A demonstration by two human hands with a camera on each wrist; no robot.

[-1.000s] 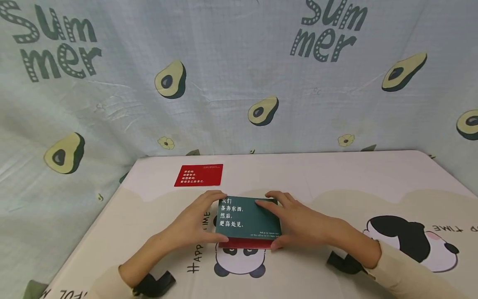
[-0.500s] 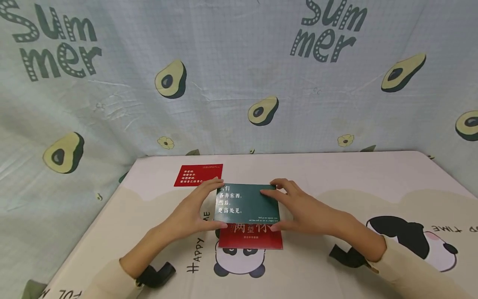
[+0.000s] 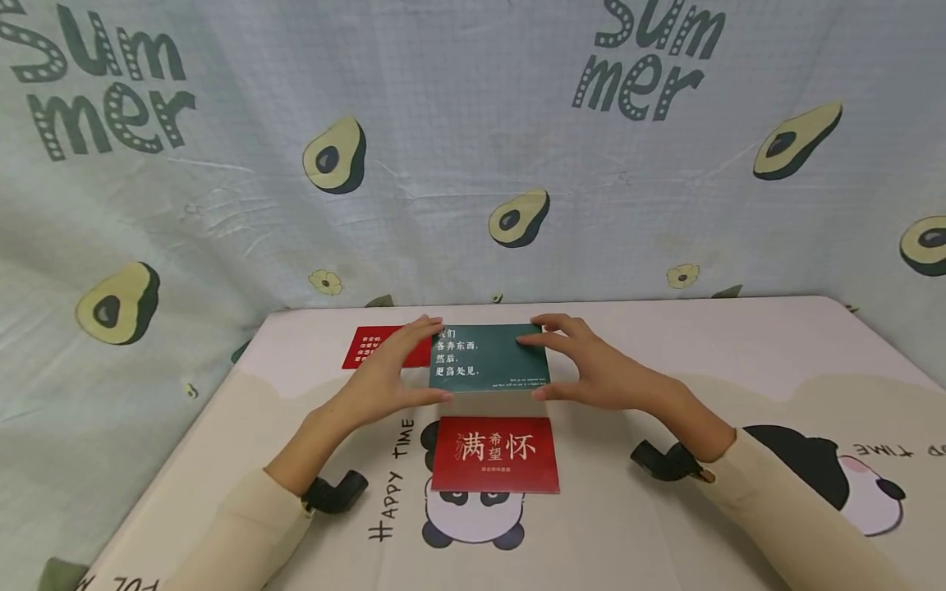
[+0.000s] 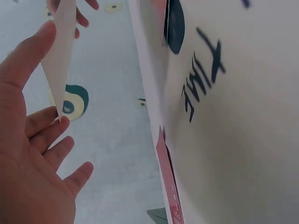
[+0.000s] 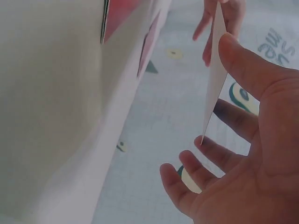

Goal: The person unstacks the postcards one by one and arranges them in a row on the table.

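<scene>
Both hands hold a dark green card [image 3: 498,355] with white lettering raised above the table. My left hand [image 3: 386,371] pinches its left end, thumb on the near edge and fingers at the far edge. At the other end my right hand [image 3: 594,365] grips it the same way, with its index finger lying over the green face. In the wrist views the card's pale underside [image 4: 61,51] shows between thumb and fingertips. Below and nearer lies a red card [image 3: 495,472] with large pale characters. A second red card [image 3: 362,349] lies at the back left, partly covered by the left hand and the green card.
A pale tablecloth [image 3: 628,525] printed with pandas and lettering covers the table. Behind it hangs a cloth backdrop [image 3: 429,123] with avocado prints. Each wrist carries a black camera mount [image 3: 336,492] close over the table.
Both hands have lifted the green card up from over the near red card and carried it away toward the back. The near red card has come into full view.
</scene>
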